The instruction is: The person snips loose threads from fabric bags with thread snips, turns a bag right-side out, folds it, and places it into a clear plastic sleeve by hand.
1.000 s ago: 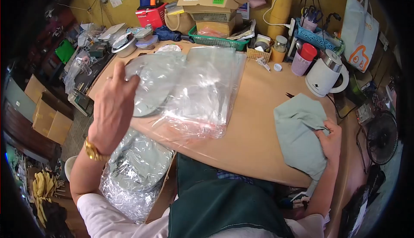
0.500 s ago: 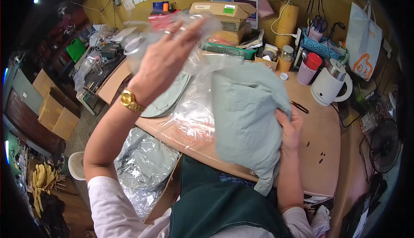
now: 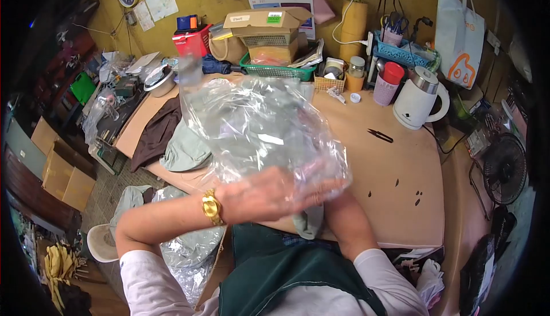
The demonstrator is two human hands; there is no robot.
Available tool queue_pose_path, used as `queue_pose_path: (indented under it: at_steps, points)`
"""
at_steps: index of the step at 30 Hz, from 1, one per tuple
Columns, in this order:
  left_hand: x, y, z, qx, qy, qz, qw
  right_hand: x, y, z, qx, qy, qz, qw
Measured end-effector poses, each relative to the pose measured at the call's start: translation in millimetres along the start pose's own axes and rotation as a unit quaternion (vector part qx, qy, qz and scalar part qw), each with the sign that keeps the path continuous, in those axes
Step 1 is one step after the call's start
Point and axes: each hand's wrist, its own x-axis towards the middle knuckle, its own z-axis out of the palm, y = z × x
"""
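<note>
Head view
Left hand (image 3: 275,193): crosses in front of the body, palm down, fingers stretched flat toward the right; it presses on the lower edge of the clear plastic bag (image 3: 260,127), a gold watch (image 3: 211,207) at the wrist.
Left grip: flat against the film rather than clenched; whether the thumb pinches the bag from below I cannot tell.
Right hand: hidden behind the bag and the left hand; only the forearm (image 3: 349,224) shows, rising from a white sleeve toward the bag's bottom. Its grip cannot be told.
Clear plastic bag: held up above the near edge of the tan table (image 3: 395,161), crinkled and glossy, mouth toward the back of the table.
Grey-green garment (image 3: 309,224): seen dimly through the film inside the bag; a fold hangs out just below the left hand's fingers.
Table, left part: another grey-green garment (image 3: 184,150) lying beside a dark brown cloth (image 3: 157,135).
Table, right part: small black snips (image 3: 380,136) lying alone, well apart from the bag; a white electric kettle (image 3: 417,106) behind them.
Table, back edge: a green basket (image 3: 278,71) under a cardboard box (image 3: 266,21), a red cup (image 3: 393,72), jars.
Below the table, left: bagged garments in crumpled plastic (image 3: 186,247) by the person's left elbow.
</note>
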Motion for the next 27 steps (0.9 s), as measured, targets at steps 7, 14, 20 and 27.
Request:
queue_pose_path:
  at_steps: [7, 14, 20, 27]
  points:
    - [0.8, 61.7, 40.1, -0.342, 0.112, -0.084, 0.929, 12.5, -79.7, -3.6, -0.381, 0.155, -0.25, 0.876]
    - [29.4, 88.2, 35.4, -0.386, 0.165, -0.129, 0.899, -45.2, -139.2, -35.3, -0.874, 0.089, -0.308, 0.364]
    - [48.6, 88.7, 39.3, -0.416, -0.035, 0.027, 0.908, -67.5, -92.6, -71.9, -0.884, -0.083, -0.078, 0.454]
    - [72.8, -17.2, -17.3, -0.42, 0.182, -0.009, 0.889, -49.1, -24.6, -144.1, -0.848, -0.156, -0.004, 0.507]
